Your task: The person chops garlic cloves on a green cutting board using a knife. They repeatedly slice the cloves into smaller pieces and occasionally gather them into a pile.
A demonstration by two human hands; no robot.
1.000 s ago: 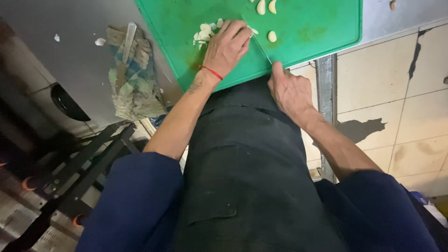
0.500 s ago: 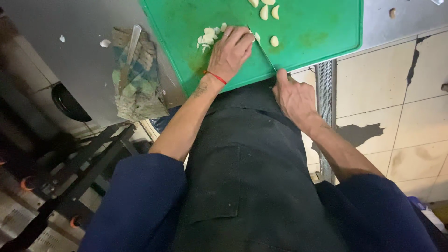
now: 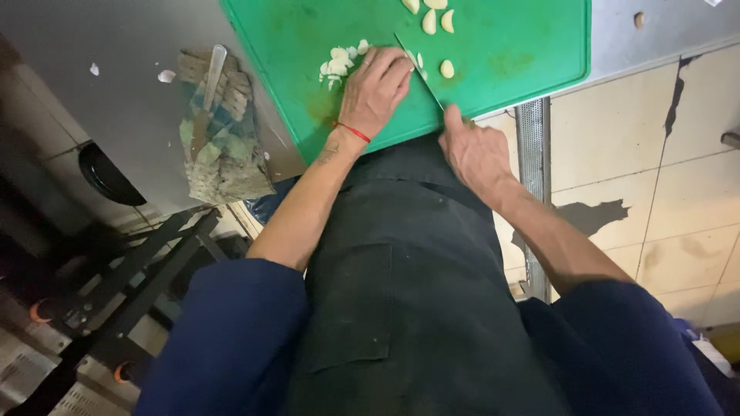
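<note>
Mid-chop on the flat green plastic cutting board, my left hand presses the pale garlic pieces at its near-left while my right hand grips the slim steel knife; next, I judge, another careful slice.

Steel counter: green cutting board, folded cloth, garlic scraps.

My right hand hides the knife handle. My left hand covers whatever I'm slicing on the green cutting board, whose far side runs past the top edge.
</note>
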